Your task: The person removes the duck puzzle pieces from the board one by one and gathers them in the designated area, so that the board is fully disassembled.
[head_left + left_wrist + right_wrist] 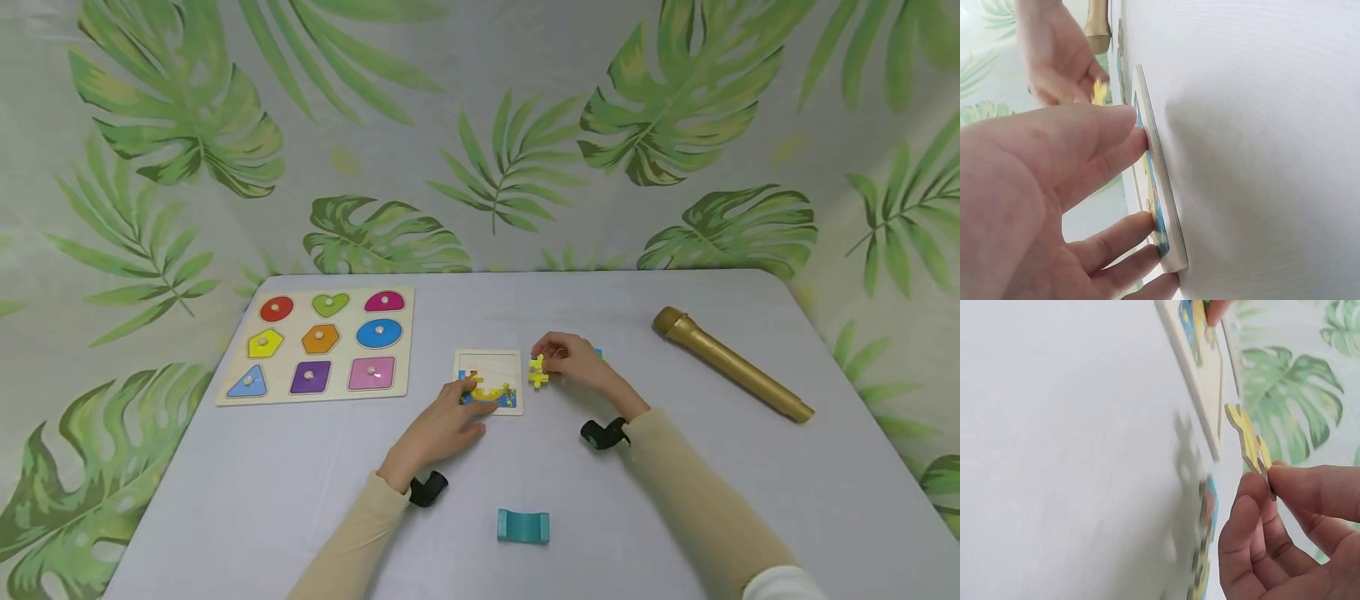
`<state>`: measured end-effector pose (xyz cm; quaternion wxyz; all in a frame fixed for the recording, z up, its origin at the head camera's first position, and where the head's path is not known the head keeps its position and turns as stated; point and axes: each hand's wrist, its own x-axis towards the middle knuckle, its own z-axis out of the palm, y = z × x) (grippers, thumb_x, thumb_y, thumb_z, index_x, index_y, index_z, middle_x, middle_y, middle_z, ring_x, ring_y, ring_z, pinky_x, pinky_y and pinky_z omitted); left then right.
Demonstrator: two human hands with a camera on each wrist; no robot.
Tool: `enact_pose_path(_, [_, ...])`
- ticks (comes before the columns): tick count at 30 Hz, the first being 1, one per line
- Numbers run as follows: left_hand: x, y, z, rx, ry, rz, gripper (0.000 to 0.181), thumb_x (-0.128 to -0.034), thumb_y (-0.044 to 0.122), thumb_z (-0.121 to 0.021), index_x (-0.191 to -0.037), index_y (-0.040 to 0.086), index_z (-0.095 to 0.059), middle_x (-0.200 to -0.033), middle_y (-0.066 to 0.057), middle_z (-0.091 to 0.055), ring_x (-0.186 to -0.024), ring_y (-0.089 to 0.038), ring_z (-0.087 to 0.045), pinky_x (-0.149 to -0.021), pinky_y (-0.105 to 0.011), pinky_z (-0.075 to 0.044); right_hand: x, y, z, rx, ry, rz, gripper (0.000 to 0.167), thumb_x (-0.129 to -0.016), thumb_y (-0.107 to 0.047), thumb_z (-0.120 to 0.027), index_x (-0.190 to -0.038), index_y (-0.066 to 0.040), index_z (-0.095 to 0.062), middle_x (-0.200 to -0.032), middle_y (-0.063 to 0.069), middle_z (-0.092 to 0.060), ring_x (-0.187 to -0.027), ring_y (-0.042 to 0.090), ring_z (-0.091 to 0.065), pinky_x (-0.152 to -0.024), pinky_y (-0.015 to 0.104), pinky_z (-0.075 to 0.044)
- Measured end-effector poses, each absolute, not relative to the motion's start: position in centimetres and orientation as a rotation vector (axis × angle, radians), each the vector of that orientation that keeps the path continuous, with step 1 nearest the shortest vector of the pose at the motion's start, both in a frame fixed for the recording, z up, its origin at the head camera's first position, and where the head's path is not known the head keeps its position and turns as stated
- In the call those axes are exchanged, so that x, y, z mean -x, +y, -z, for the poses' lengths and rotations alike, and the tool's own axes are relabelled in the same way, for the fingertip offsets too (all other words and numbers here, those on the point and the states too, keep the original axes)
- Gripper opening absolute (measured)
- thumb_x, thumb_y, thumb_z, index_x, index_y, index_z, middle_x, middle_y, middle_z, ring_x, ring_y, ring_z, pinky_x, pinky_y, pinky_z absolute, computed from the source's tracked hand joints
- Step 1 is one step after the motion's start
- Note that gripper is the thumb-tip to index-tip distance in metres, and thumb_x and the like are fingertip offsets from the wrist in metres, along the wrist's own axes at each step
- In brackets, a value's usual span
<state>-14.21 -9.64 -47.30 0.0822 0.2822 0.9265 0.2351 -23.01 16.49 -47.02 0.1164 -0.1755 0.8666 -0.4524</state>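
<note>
A small square wooden jigsaw tray (498, 367) lies mid-table, with blue and yellow pieces fitted along its lower part and bare wood above. My left hand (441, 423) rests on its lower left, fingers extended; in the left wrist view the fingertips (1141, 220) touch the pieces and the edge. Just right of the tray, my right hand (579, 364) pinches a yellow jigsaw piece (1246, 434) between thumb and fingers, held above the table. Other loose jigsaw pieces (1208, 509) lie under the right hand, mostly hidden by it in the head view.
On the left lies a wooden shape board (352, 312) with knobbed coloured shapes. A gold microphone (731, 364) lies at the right. Near the front is a teal curved block (523, 527). A leaf-print cloth (405, 108) hangs behind the white table.
</note>
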Motion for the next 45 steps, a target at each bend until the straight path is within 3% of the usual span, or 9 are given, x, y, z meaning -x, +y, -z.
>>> enact_pose_path(7, [14.1, -9.7, 47.3, -0.851, 2.767, -0.708, 0.035, -0.0946, 0.018, -0.061, -0.129, 0.013, -0.062, -0.143, -0.022, -0.037, -0.134, -0.035, -0.031, -0.104, -0.045, -0.036, 22.2, 19.2, 47.0, 0.373, 2.571, 1.246, 0.017, -0.086, 0.002, -0.057, -0.102, 0.002, -0.062, -0.087, 0.009, -0.055, -0.077, 0.022, -0.052, -0.064, 0.029, -0.045])
enact_pose_path(30, [14.2, -10.4, 47.9, -0.864, 2.751, -0.743, 0.036, -0.0957, 0.019, -0.059, -0.131, 0.016, -0.061, -0.148, -0.018, -0.032, -0.137, -0.033, -0.027, -0.105, -0.045, -0.036, 21.6, 18.6, 47.9, 0.512, 2.861, 0.980, 0.012, -0.081, 0.009, -0.057, -0.088, 0.000, -0.061, -0.075, 0.005, -0.055, -0.068, 0.019, -0.049, -0.062, 0.031, -0.041])
enact_pose_path(34, [14.2, -11.0, 47.9, -0.898, 2.758, -0.752, 0.033, -0.0948, 0.017, -0.060, -0.128, 0.012, -0.063, -0.145, -0.020, -0.035, -0.135, -0.034, -0.031, -0.107, -0.046, -0.032, 21.6, 17.8, 47.5, 0.540, 2.821, 1.060, 0.011, -0.082, 0.008, -0.059, -0.089, 0.000, -0.062, -0.077, 0.006, -0.057, -0.071, 0.019, -0.051, -0.064, 0.030, -0.043])
enact_pose_path(45, [13.7, -12.0, 47.7, -0.932, 2.775, -0.761, 0.034, -0.0928, 0.016, -0.063, -0.125, 0.007, -0.064, -0.133, -0.017, -0.049, -0.123, -0.033, -0.045, -0.102, -0.049, -0.037, 22.4, 12.5, 46.7, 0.708, 2.586, 1.197, 0.013, -0.087, 0.003, -0.063, -0.100, 0.001, -0.064, -0.090, 0.006, -0.063, -0.082, 0.020, -0.056, -0.076, 0.032, -0.047])
